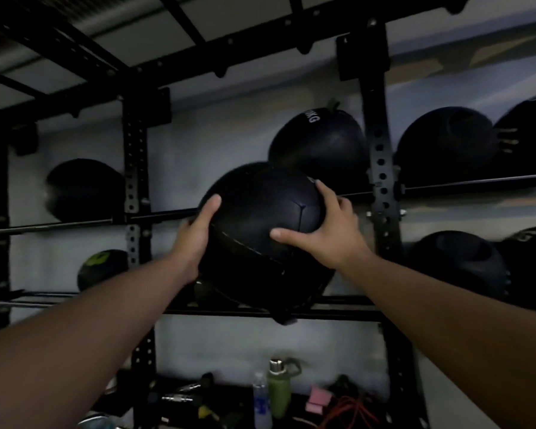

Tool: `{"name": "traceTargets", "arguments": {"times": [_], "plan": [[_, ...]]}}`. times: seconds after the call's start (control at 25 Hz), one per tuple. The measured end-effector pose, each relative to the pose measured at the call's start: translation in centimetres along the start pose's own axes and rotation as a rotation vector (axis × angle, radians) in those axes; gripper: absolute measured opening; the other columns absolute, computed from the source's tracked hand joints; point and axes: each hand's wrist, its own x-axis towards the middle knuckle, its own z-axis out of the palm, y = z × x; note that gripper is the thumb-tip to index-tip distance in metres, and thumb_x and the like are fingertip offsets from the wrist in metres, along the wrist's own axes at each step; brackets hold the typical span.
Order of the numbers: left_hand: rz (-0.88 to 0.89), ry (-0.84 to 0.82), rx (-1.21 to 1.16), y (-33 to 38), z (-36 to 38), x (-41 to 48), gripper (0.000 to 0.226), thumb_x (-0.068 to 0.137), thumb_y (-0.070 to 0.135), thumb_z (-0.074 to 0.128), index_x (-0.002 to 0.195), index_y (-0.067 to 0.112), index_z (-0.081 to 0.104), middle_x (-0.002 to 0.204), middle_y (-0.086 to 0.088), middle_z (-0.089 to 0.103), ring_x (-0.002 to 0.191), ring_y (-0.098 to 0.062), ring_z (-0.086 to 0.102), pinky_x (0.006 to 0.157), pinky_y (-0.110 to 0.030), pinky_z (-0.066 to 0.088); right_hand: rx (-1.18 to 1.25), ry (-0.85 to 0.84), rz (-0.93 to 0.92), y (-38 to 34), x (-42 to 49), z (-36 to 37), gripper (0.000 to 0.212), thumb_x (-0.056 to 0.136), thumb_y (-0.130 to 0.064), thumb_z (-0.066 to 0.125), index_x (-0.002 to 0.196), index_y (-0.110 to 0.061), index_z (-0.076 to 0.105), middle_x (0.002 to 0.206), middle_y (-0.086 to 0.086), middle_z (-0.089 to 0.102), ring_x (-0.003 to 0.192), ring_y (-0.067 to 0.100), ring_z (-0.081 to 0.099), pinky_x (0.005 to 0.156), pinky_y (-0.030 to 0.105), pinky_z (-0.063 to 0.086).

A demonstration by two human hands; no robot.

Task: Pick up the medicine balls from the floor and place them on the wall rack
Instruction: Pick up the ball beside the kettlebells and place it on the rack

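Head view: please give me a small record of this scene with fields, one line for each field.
held ball: black medicine ball, raised in front of the wall rack
left hand: on the ball's left side
right hand: on its right side and front
upper bar: labelled ball resting behind the held one
lower left shelf: green-marked ball
below rack: green bottle, clear bottle
image: dim and blurred
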Motion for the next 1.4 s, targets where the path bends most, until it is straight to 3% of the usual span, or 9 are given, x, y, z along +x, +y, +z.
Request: {"name": "traceTargets", "arguments": {"times": [0.28, 0.6, 0.72, 0.84, 0.92, 1.04, 1.12, 1.28, 1.4], "plan": [[0.167, -0.028, 0.030, 6.7, -10.3, 13.1, 0.132, 0.046, 0.085, 0.082, 0.156, 0.019, 0.053, 0.147, -0.012, 0.068, 0.128, -0.036, 0.069, 0.113, -0.054, 0.053, 0.062, 0.043, -0.139, -6.6, 11.4, 12.3, 0.140, 0.036, -0.100, 0.072, 0.155, -0.052, 0.017, 0.157, 0.002, 0.026, 0.145, 0.038, 0.027, 0.113, 0.056, 0.036], [0.324, -0.163, -0.006, 7.9, -9.1, 31.0, 0.089, 0.081, 0.080, 0.068, 0.146, 0.019, 0.066, 0.142, -0.011, 0.073, 0.129, -0.033, 0.070, 0.116, -0.052, 0.051, -0.036, 0.211, -0.253, -4.2, 29.2, 19.6, 0.143, 0.040, -0.101, 0.068, 0.161, -0.043, 0.017, 0.158, 0.010, 0.030, 0.145, 0.043, 0.029, 0.116, 0.054, 0.032], [0.336, -0.024, 0.115, 4.0, -7.7, 36.8, 0.113, 0.070, 0.089, 0.066, 0.158, 0.020, 0.050, 0.153, -0.008, 0.063, 0.137, -0.030, 0.062, 0.118, -0.047, 0.049, -0.213, 0.203, -0.317, -0.8, 35.3, 22.8, 0.123, 0.060, -0.099, 0.058, 0.161, -0.048, 0.011, 0.163, 0.013, 0.023, 0.146, 0.046, 0.019, 0.115, 0.060, 0.026], [0.475, 0.071, 0.170, -1.2, -7.7, 42.2, 0.086, 0.090, 0.077, 0.063, 0.159, 0.028, 0.046, 0.156, -0.003, 0.058, 0.136, -0.021, 0.057, 0.119, -0.039, 0.045, -0.410, 0.265, -0.385, 0.9, 39.7, 27.8, 0.083, 0.090, -0.085, 0.032, 0.162, -0.048, 0.012, 0.168, 0.013, 0.019, 0.149, 0.044, 0.014, 0.116, 0.062, 0.019], [0.528, 0.068, 0.137, -2.9, -8.7, 45.3, 0.082, 0.092, 0.076, 0.062, 0.157, 0.029, 0.049, 0.150, -0.001, 0.063, 0.134, -0.022, 0.061, 0.117, -0.042, 0.049, -0.448, 0.316, -0.376, -0.1, 42.4, 29.7, 0.072, 0.096, -0.079, 0.022, 0.161, -0.047, 0.019, 0.166, 0.012, 0.024, 0.148, 0.043, 0.018, 0.114, 0.063, 0.020], [0.504, 0.029, 0.220, -2.4, -10.6, 49.1, 0.079, 0.090, 0.082, 0.056, 0.151, 0.031, 0.054, 0.128, 0.007, 0.069, 0.118, -0.022, 0.068, 0.104, -0.043, 0.057, -0.742, 0.524, -0.433, -1.4, 43.7, 31.1, 0.061, 0.102, -0.065, 0.024, 0.152, -0.035, 0.041, 0.152, 0.017, 0.041, 0.135, 0.043, 0.035, 0.105, 0.062, 0.029], [0.512, 0.018, 0.304, -2.1, -11.3, 51.3, 0.078, 0.096, 0.075, 0.055, 0.157, 0.026, 0.050, 0.139, 0.001, 0.067, 0.123, -0.027, 0.066, 0.103, -0.042, 0.056, -0.861, 0.575, -0.505, -0.2, 42.0, 33.2, 0.054, 0.104, -0.054, 0.032, 0.147, -0.026, 0.046, 0.146, 0.021, 0.045, 0.129, 0.044, 0.041, 0.099, 0.059, 0.032], [0.632, -0.265, 0.719, -4.5, -13.1, 52.4, 0.095, 0.092, 0.059, 0.076, 0.168, 0.022, 0.033, 0.174, -0.013, 0.036, 0.159, -0.027, 0.036, 0.127, -0.031, 0.028, -0.861, 0.227, -0.098, 3.2, 40.1, 35.8, 0.060, 0.108, -0.052, 0.025, 0.163, -0.042, 0.004, 0.174, 0.002, 0.006, 0.152, 0.040, 0.017, 0.114, 0.063, 0.022], [0.707, -0.399, 0.879, -6.9, -15.3, 51.8, 0.093, 0.089, 0.057, 0.079, 0.167, 0.026, 0.038, 0.176, -0.011, 0.031, 0.162, -0.025, 0.030, 0.121, -0.024, 0.021, -0.930, 0.197, 0.077, 2.1, 38.8, 34.6, 0.060, 0.107, -0.051, 0.030, 0.163, -0.040, 0.013, 0.171, 0.003, 0.019, 0.147, 0.042, 0.029, 0.112, 0.062, 0.027]]}}
